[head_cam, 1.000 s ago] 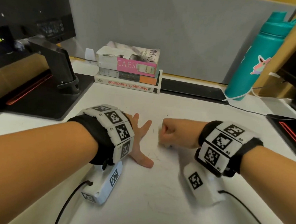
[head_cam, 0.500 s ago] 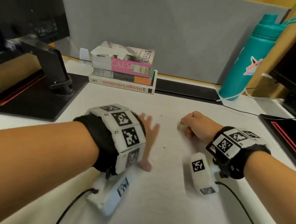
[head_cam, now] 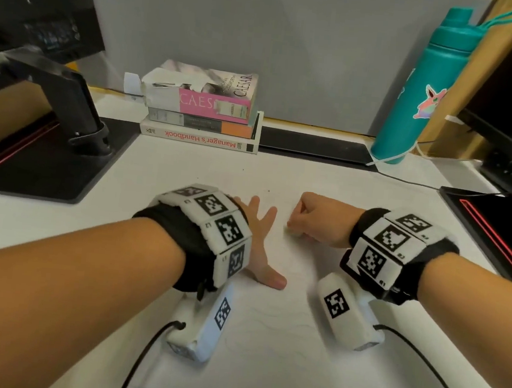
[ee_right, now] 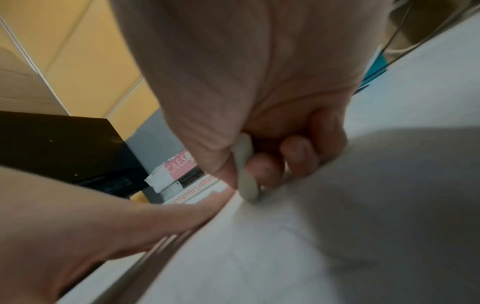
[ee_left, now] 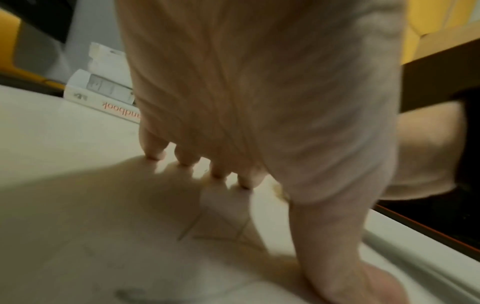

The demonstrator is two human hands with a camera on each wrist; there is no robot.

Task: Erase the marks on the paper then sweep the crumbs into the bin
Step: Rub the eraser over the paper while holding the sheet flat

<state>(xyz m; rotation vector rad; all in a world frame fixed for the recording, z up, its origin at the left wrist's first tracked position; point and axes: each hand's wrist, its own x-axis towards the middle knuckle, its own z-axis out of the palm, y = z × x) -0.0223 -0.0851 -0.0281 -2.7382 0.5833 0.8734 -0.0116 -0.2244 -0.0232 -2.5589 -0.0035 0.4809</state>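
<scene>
Left hand: the left hand (head_cam: 256,240) lies flat on the paper (head_cam: 281,337), fingers (ee_left: 187,156) spread and straight, their tips pressed to the sheet, thumb stretched toward the person; it grasps nothing.
Right hand: the right hand (head_cam: 321,220) is curled into a fist round the eraser (ee_right: 245,174), pinching it between thumb and fingers.
Eraser: pale and rounded, its lower end touching the paper just right of the left hand's fingers.
Paper: white sheet flat on the desk (head_cam: 42,226) under both hands.
Marks: faint pencil lines (ee_left: 218,228) show under the left palm, and more faint scribbles (head_cam: 277,321) lie nearer the person.
Crumbs: a few dark specks (head_cam: 243,170) sit on the sheet beyond the hands.
Books: a stack of three books (head_cam: 203,110) at the back of the desk.
Bottle: a teal bottle (head_cam: 420,94) stands at the back right.
Bin: out of view.
</scene>
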